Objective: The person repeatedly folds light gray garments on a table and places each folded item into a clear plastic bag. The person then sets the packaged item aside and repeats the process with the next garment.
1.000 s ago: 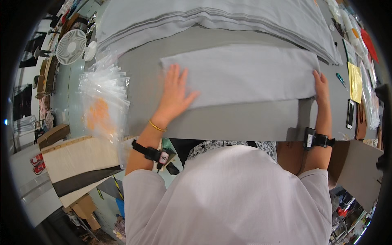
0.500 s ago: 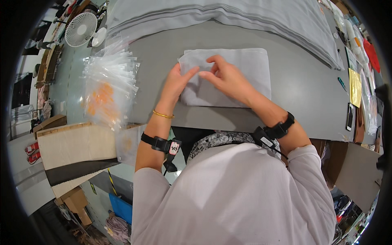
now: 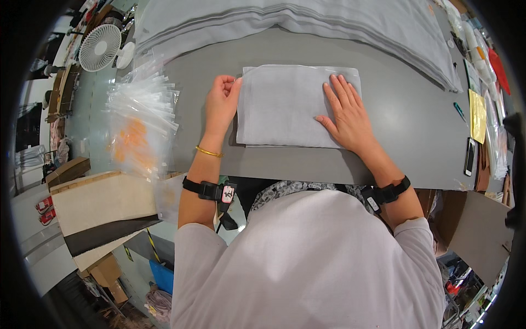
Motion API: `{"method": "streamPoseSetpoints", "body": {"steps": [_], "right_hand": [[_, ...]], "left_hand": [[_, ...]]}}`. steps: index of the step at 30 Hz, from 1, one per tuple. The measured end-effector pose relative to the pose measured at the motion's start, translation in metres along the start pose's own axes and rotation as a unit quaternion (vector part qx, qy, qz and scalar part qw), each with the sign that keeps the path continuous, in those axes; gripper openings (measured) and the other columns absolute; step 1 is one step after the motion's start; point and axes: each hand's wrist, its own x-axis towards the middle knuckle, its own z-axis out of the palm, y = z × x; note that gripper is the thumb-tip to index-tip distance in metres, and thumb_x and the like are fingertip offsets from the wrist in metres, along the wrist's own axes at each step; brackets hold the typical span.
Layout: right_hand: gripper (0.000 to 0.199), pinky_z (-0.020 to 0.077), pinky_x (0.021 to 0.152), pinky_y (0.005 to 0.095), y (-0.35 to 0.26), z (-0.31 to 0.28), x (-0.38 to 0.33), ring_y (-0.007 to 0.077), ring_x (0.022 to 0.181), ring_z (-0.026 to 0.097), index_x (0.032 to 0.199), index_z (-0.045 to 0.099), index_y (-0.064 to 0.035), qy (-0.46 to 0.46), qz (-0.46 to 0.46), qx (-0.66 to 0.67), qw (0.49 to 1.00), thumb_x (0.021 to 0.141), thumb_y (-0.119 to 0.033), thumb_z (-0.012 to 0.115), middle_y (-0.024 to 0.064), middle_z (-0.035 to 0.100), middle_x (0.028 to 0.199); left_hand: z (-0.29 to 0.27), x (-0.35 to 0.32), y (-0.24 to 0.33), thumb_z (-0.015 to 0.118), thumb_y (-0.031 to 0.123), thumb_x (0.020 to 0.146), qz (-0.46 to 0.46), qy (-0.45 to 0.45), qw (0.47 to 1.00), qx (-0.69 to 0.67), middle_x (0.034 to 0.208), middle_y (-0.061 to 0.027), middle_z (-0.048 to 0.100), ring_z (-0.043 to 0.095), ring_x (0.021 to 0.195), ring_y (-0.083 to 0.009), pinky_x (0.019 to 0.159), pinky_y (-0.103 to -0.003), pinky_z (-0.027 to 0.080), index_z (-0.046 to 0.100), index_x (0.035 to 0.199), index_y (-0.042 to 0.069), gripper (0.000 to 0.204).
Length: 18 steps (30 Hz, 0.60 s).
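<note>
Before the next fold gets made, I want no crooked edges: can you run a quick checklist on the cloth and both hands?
1. Right hand flat on the folded grey cloth, pinning its right part: ok.
2. Left hand pinching the cloth's left edge: ok.
3. Cloth lying flat on the grey table, no visible wrinkles: ok.
4. Layer edges lined up: mostly ok, though a lower layer peeks out along the near edge.
5. Space on the table around the cloth: ok; the heap of clear bags lies to the left and the stack of grey fabric beyond, both apart from it.
6. How many layers are folded: cannot tell.
</note>
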Motion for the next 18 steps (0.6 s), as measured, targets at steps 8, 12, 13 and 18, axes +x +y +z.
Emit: {"method": "streamPoseSetpoints", "body": {"steps": [8, 12, 13, 18], "right_hand": [[0.071, 0.0233, 0.128, 0.0479, -0.001, -0.009, 0.003, 0.0345, 0.155, 0.030, 0.153, 0.046, -0.0024, -0.018, 0.006, 0.029, 0.999, 0.101, -0.049, 0.060, 0.0190, 0.037, 0.165], [0.071, 0.0210, 0.128, 0.0491, -0.002, -0.007, 0.002, 0.0357, 0.155, 0.030, 0.154, 0.047, -0.0048, -0.014, 0.004, 0.025, 1.000, 0.101, -0.050, 0.060, 0.0196, 0.037, 0.165], [0.071, 0.0201, 0.129, 0.0499, -0.002, -0.005, 0.001, 0.0363, 0.155, 0.030, 0.154, 0.047, -0.0060, -0.013, 0.001, 0.022, 1.000, 0.101, -0.050, 0.059, 0.0200, 0.037, 0.165], [0.072, 0.0158, 0.129, 0.0542, -0.003, 0.002, 0.000, 0.0391, 0.157, 0.026, 0.157, 0.046, -0.0124, -0.009, -0.008, 0.003, 1.000, 0.100, -0.054, 0.059, 0.0222, 0.034, 0.166]], "left_hand": [[0.000, 0.010, 0.023, 0.073, 0.008, 0.096, 0.103, -0.035, 0.974, -0.197, 0.095, 0.0028, 0.061, 0.057, 0.084, -0.0061, 0.077, -0.022, 0.049, 0.064, 0.110, 0.003, 0.017], [-0.005, 0.013, 0.022, 0.072, 0.004, 0.094, 0.079, 0.002, 0.979, -0.190, 0.104, -0.0041, 0.063, 0.060, 0.097, -0.0127, 0.086, -0.028, 0.051, 0.066, 0.109, 0.004, 0.016], [-0.005, 0.009, 0.022, 0.073, 0.005, 0.093, 0.186, 0.054, 0.976, -0.101, 0.112, -0.0076, 0.062, 0.060, 0.105, -0.0169, 0.091, -0.031, 0.051, 0.066, 0.109, 0.003, 0.017], [0.000, -0.038, 0.021, 0.077, 0.025, 0.092, 0.438, -0.083, 0.839, 0.311, 0.156, -0.0271, 0.039, 0.037, 0.148, -0.0408, 0.117, -0.049, 0.039, 0.064, 0.130, 0.003, 0.046]]}}
